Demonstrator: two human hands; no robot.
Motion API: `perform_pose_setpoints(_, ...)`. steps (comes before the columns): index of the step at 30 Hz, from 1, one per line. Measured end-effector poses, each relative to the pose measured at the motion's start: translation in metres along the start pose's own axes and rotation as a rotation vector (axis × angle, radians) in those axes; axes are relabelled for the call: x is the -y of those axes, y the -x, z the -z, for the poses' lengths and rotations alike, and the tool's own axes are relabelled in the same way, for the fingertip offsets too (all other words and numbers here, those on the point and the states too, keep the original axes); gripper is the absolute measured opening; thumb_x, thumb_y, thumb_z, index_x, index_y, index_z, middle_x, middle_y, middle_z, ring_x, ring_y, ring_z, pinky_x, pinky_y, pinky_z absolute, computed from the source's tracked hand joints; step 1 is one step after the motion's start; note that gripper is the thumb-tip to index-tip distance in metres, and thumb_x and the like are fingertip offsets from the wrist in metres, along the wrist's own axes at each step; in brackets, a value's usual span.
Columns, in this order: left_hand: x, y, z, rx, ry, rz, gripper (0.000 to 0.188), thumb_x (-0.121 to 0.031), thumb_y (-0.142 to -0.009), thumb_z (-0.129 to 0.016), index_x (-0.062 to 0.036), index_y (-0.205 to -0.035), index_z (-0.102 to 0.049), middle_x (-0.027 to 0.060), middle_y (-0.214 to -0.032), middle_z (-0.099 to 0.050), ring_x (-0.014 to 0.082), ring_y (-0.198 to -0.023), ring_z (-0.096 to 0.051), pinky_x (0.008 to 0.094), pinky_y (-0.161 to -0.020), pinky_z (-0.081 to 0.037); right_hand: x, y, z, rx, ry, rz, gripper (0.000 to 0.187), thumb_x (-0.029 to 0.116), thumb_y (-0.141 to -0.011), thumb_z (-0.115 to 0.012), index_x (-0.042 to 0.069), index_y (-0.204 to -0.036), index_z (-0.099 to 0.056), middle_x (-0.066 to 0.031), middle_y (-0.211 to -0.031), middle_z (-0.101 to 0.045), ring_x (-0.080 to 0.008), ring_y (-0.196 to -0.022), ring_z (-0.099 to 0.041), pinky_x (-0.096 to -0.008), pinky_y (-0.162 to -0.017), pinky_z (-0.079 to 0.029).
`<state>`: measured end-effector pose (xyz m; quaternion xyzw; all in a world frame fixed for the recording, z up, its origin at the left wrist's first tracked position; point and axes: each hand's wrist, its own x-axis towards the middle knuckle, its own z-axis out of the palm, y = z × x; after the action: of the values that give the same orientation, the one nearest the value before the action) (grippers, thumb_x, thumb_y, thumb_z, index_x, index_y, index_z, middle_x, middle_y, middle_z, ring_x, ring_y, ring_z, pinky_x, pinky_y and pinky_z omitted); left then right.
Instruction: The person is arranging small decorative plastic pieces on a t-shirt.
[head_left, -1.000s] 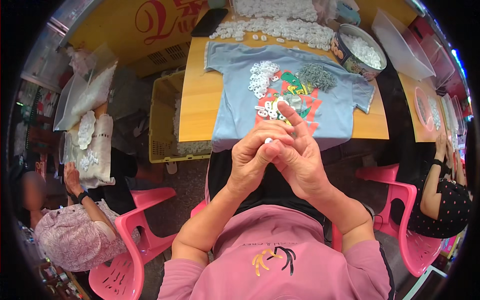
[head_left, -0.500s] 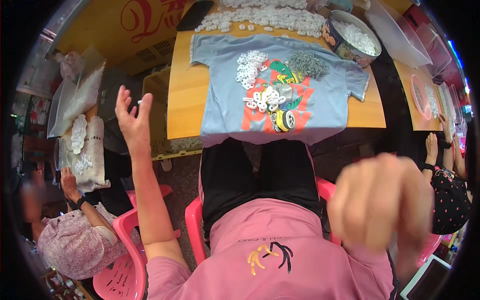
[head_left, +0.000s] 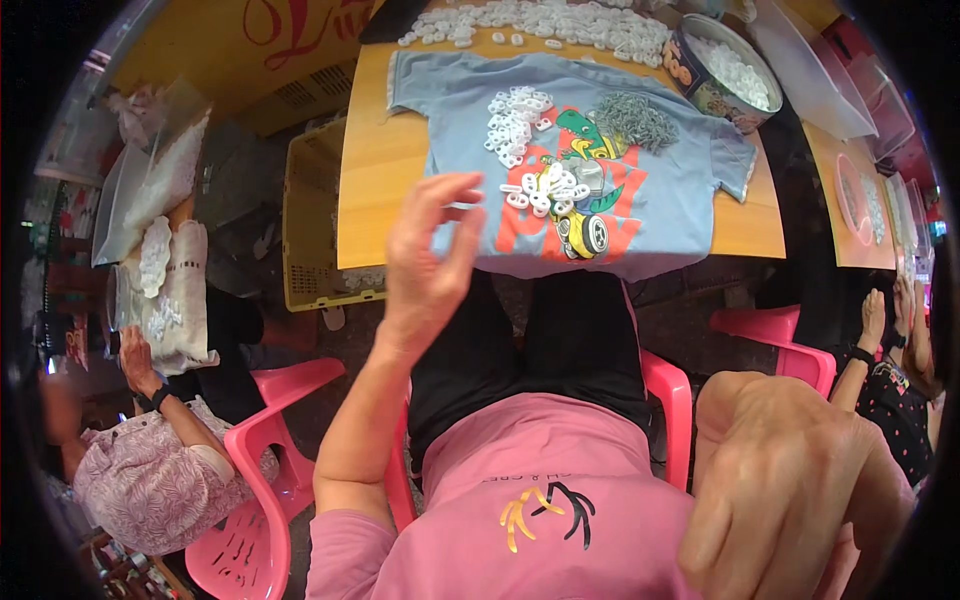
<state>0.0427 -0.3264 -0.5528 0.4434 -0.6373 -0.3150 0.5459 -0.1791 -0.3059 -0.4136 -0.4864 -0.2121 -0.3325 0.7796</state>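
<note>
My left hand (head_left: 432,262) is in the air before the near left edge of the table, fingers curved and apart from the thumb, with nothing visible between them. Close to the camera at lower right, my right hand (head_left: 785,490) is closed, knuckles up; its fingertips and anything in them are hidden. A light blue T-shirt (head_left: 460,120) is spread over the table's front. On it lie a heap of small white oval pieces with holes (head_left: 512,128), a smaller heap of similar pieces (head_left: 548,192) nearer me, and a pile of small grey metal parts (head_left: 640,122).
More white pieces (head_left: 560,25) cover the back of the wooden table (head_left: 375,180). A round tin (head_left: 695,100) of white pieces stands back right. A yellow crate (head_left: 305,250) is below left. Other people sit at both sides, near pink chairs (head_left: 275,440).
My left hand has moved right, toward the shirt, its fingers curling more. My right hand, blurred before, is lower and sharper now. The whole view has shifted slightly.
</note>
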Motion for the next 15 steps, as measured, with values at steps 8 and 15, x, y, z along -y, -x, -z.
perform_pose_setpoints(8,0.003,0.009,-0.026,0.143,0.06,0.048,0.029,0.006,-0.091,-0.056,-0.0007,-0.119,-0.059,0.0105,-0.116,-0.057,0.0156,-0.1,-0.061,0.027,-0.081,-0.05,0.017,-0.008,0.005,0.271,-0.136,-0.114,0.012,0.006,-0.088,-0.061,-0.004,-0.084,-0.067,-0.026,-0.079,-0.063,-0.0302,-0.058,-0.059,-0.0398,-0.053,-0.048)
perform_pose_setpoints(15,0.013,0.011,-0.029,0.063,0.114,0.041,0.028,0.005,-0.088,-0.06,-0.0018,-0.115,-0.061,0.0125,-0.109,-0.061,0.0199,-0.092,-0.065,0.0289,-0.075,-0.053,-0.018,0.015,0.121,-0.839,1.586,-0.484,0.02,0.017,-0.085,-0.071,-0.002,-0.091,-0.069,-0.0037,-0.074,-0.061,-0.0115,-0.067,-0.057,-0.0249,-0.059,-0.042)
